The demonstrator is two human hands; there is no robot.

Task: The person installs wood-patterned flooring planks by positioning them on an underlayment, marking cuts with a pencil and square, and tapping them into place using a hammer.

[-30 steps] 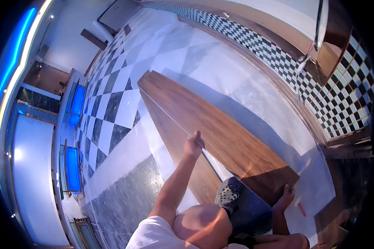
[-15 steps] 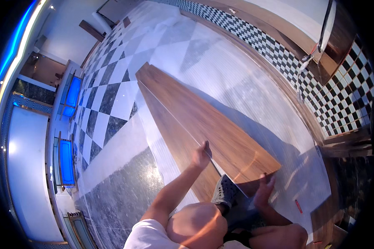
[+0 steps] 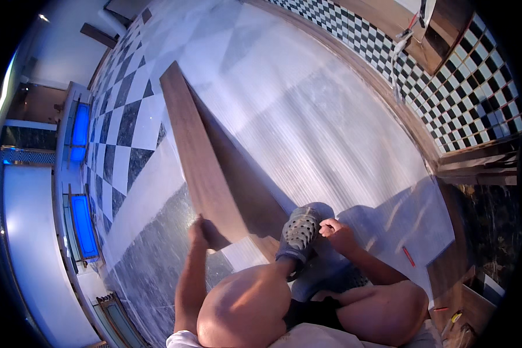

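My left hand [image 3: 198, 231] grips the near left edge of a long wooden plank [image 3: 192, 155], which is tilted up and runs away from me. A second plank [image 3: 250, 200] shows beneath it on the ribbed white underlay [image 3: 307, 116]. My right hand [image 3: 336, 233] is curled closed beside my perforated grey shoe [image 3: 300, 229], off the plank; I cannot make out what, if anything, it holds. My bent knees are below both hands.
A red slim object [image 3: 408, 255] lies to the right, with tools [image 3: 453, 319] near the lower right. A tiled low wall [image 3: 470, 87] with hanging cables runs along the right. Checkered flooring [image 3: 133, 122] and blue-lit panels [image 3: 84, 223] are at left.
The upper plank has moved left and tilted. My left hand went down and left with it; my right hand let go of its end and moved left and up.
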